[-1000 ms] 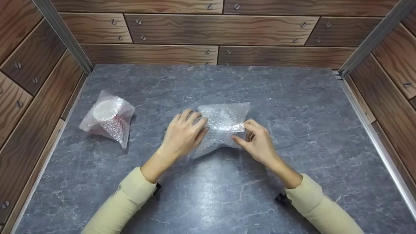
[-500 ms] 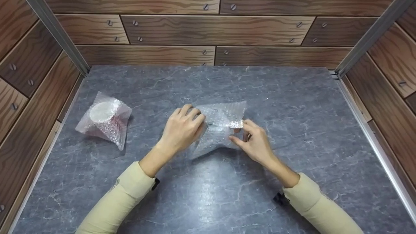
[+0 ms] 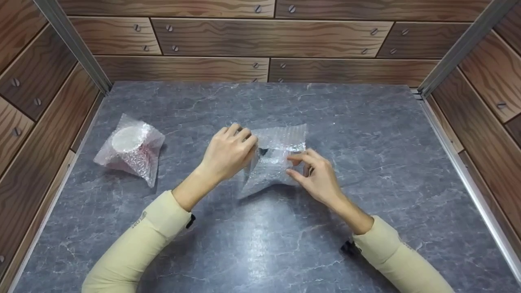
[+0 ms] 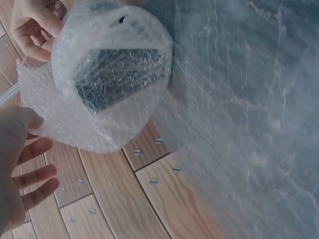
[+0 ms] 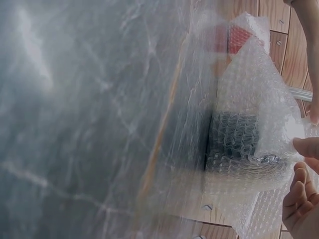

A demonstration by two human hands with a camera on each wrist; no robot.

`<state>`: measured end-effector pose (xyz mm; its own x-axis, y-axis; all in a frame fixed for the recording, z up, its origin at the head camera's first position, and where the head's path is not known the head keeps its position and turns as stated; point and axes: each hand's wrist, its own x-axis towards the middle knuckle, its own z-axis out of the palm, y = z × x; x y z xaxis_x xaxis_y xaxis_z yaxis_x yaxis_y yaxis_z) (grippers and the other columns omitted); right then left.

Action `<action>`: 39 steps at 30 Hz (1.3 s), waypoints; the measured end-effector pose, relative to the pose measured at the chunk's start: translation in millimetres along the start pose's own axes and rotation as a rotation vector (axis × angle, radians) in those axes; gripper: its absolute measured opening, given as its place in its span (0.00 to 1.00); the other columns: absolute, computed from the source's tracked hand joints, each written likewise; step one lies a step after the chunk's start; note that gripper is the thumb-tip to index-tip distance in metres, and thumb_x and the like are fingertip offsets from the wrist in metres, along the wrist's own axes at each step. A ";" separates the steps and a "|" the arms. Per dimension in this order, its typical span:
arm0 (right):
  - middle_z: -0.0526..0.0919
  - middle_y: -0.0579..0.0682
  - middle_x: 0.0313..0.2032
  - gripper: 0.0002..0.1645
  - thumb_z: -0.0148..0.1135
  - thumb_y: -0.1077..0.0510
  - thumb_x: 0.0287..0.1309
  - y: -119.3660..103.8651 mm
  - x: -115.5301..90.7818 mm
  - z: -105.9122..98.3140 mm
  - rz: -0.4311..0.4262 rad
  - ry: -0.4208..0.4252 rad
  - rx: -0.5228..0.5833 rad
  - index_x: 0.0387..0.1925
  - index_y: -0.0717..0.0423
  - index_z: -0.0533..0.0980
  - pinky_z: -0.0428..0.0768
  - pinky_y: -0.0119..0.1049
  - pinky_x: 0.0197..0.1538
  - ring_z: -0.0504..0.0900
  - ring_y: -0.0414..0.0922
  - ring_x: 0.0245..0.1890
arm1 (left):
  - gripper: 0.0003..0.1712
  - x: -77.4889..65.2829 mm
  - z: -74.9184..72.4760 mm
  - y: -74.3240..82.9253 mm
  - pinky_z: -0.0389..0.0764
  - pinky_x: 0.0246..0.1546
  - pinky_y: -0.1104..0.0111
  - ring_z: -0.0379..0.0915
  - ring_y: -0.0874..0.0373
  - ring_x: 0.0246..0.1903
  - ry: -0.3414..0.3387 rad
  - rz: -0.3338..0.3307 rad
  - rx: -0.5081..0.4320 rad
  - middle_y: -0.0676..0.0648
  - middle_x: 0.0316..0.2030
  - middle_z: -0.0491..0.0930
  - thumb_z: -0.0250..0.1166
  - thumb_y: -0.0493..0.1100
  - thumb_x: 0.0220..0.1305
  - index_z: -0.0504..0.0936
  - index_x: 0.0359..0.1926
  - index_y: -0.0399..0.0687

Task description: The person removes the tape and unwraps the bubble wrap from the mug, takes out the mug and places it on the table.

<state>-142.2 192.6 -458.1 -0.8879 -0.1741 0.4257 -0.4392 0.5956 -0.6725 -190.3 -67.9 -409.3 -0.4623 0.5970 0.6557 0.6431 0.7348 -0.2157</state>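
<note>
1. Bubble wrap sits on the counter.
2. Pinkish parcel rests well apart, to its left.
3. Left hand pinches the wrap's left edge.
4. Right hand, fingers bent, touches the right edge; whether gripping, I cannot tell.
5. Dark item shows through the wrap.

A person wears long sleeves in a pale, yellowish cream, the left sleeve and the right sleeve alike in smooth, lightly creased fabric, each ending in a broad cuff: the left cuff and the right cuff. Along the outer side of the left sleeve runs a small dark marking, too small to read, while a small black piece shows at the inner edge of each cuff, left and right, mostly hidden. Past the cuffs, the left hand and right hand are bare.
</note>
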 end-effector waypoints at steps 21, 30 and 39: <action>0.87 0.50 0.36 0.20 0.80 0.64 0.52 1.0 -1.5 1.7 0.010 0.004 0.041 0.48 0.54 0.88 0.72 0.22 0.25 0.69 0.29 0.22 | 0.08 23.9 18.0 -18.2 0.85 0.31 0.62 0.83 0.51 0.36 0.038 -0.096 -0.096 0.50 0.34 0.88 0.66 0.48 0.74 0.86 0.40 0.50; 0.86 0.53 0.35 0.19 0.80 0.64 0.53 0.7 -1.7 1.4 0.001 -0.002 0.045 0.48 0.54 0.88 0.71 0.21 0.25 0.70 0.29 0.22 | 0.15 26.4 30.4 -22.2 0.88 0.33 0.63 0.84 0.53 0.35 0.063 -0.155 -0.136 0.52 0.37 0.92 0.67 0.56 0.72 0.87 0.43 0.50; 0.86 0.52 0.36 0.19 0.80 0.64 0.53 1.2 -0.1 1.3 0.004 -0.003 0.042 0.48 0.54 0.88 0.72 0.22 0.25 0.70 0.29 0.22 | 0.18 28.0 42.2 -24.9 0.88 0.33 0.62 0.83 0.52 0.34 0.040 -0.209 -0.164 0.50 0.37 0.91 0.67 0.58 0.70 0.86 0.45 0.49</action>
<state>-142.9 192.4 -459.7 -0.8902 -0.1737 0.4212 -0.4407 0.5633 -0.6989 -245.0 -55.9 -416.1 -0.5729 0.4223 0.7024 0.6282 0.7768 0.0454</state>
